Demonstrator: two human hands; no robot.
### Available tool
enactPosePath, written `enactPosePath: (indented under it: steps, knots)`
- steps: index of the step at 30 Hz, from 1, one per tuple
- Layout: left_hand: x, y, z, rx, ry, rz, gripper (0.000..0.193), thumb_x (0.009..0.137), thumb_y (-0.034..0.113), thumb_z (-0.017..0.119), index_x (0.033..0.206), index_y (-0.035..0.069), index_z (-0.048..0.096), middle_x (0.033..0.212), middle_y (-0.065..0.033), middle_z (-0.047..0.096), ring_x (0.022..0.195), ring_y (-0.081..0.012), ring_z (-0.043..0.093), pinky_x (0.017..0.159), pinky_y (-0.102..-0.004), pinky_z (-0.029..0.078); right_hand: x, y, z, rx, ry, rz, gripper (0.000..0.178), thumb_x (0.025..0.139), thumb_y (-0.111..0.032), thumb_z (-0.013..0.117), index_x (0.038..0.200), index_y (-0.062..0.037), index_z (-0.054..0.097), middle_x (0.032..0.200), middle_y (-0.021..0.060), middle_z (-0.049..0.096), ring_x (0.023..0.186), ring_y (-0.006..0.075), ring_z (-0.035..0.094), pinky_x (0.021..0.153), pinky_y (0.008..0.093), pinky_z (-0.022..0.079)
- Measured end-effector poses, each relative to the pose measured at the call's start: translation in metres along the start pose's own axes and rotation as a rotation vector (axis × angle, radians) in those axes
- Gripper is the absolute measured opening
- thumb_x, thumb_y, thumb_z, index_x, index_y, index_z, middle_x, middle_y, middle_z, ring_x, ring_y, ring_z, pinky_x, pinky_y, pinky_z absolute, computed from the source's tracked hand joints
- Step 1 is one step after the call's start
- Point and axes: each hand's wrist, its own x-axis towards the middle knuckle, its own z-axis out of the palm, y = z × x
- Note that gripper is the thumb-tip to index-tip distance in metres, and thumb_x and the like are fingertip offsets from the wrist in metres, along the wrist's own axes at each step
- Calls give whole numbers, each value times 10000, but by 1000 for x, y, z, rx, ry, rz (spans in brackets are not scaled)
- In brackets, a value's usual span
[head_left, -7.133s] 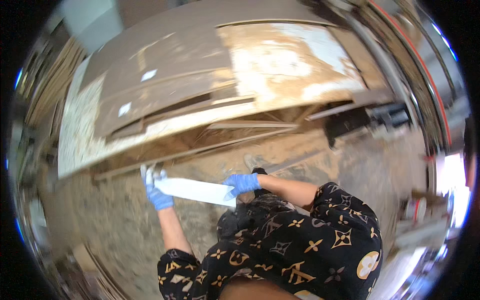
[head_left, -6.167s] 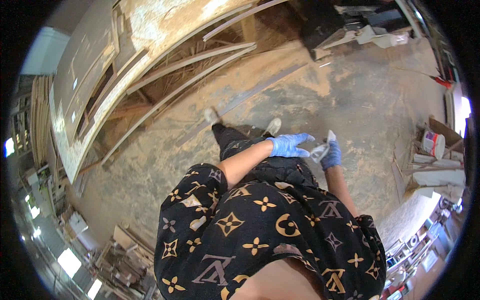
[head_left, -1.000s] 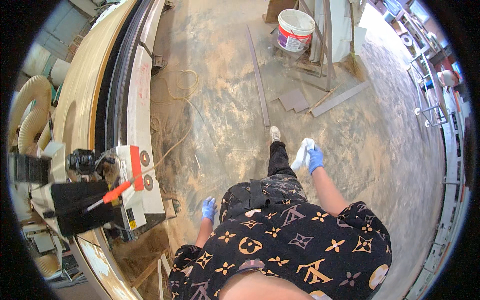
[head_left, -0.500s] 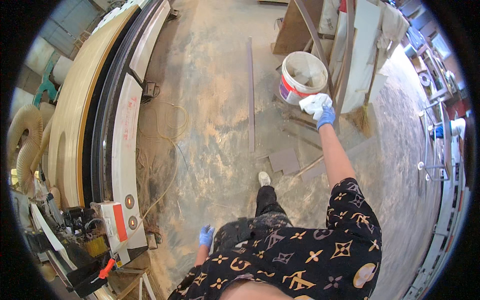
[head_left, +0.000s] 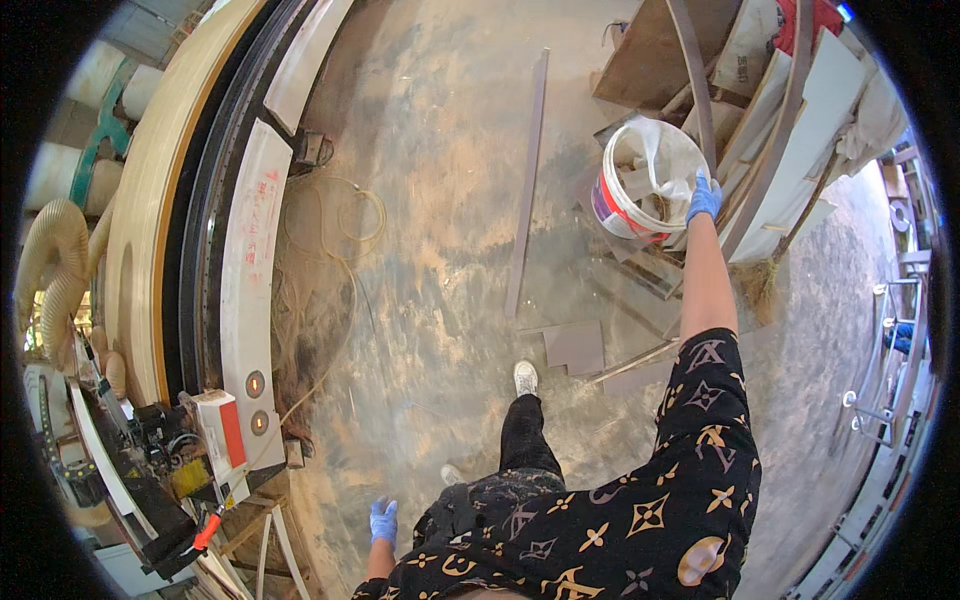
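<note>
Right hand (head_left: 704, 196) is reached out far right, at the right edge of the bucket (head_left: 613, 208), and the white sheet (head_left: 652, 150) is hanging inside the rim; can't tell from here if the fingers are pinching it or not. Left hand (head_left: 383, 520) just dangles at near left by the hip, fingers loose and a bit apart. There's a broad lane of floor (head_left: 440, 250) between the machine (head_left: 250, 260) edge on the left and the long strip (head_left: 527, 190), while leaning boards (head_left: 820, 110) crowd the bucket's right side.
</note>
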Motion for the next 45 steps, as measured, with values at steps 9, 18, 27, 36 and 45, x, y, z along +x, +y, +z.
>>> enactPosePath:
  steps: [9, 18, 27, 36, 45]
  knots:
    - [-81, 16, 36, 67, 35, 52, 491, 829, 313, 591, 1200, 18, 464, 1179, -176, 532, 1090, -267, 514, 918, -344, 399, -190, 108, -42, -818, -998, -489, 382, 871, -259, 475, 1109, 36, 522, 1137, 156, 555, 1026, 261, 510, 903, 364, 385]
    - [-76, -112, 65, -370, 307, -218, 546, 824, 427, 547, 1206, 43, 479, 1190, -180, 528, 1101, -294, 511, 910, -362, 406, -624, 82, -19, -887, -1841, 537, 229, 831, -269, 577, 1018, -137, 585, 858, 25, 613, 730, 156, 561, 615, 306, 437]
    - [-24, -326, 145, -483, 381, -425, 504, 814, 366, 593, 1167, 18, 506, 1148, -156, 559, 1060, -281, 520, 880, -335, 405, -911, 168, 49, -943, -2438, 153, 267, 813, -283, 608, 1052, -171, 569, 844, -4, 627, 714, 142, 575, 603, 318, 444]
    - [-27, -416, 43, -1318, 918, -485, 453, 802, 346, 629, 1144, 63, 539, 1102, -131, 588, 1010, -232, 551, 868, -333, 417, -1135, 140, -44, -1398, -2709, -163, 310, 833, -322, 573, 1098, -163, 544, 1001, 61, 621, 846, 226, 582, 701, 386, 440]
    - [53, -528, -163, -1295, 1094, -375, 366, 833, 329, 602, 1140, 140, 540, 982, -32, 598, 820, -139, 543, 662, -310, 461, -1395, 162, -31, -1335, -2760, -285, 310, 822, -316, 579, 1071, -132, 569, 950, 47, 633, 798, 203, 583, 661, 349, 437]
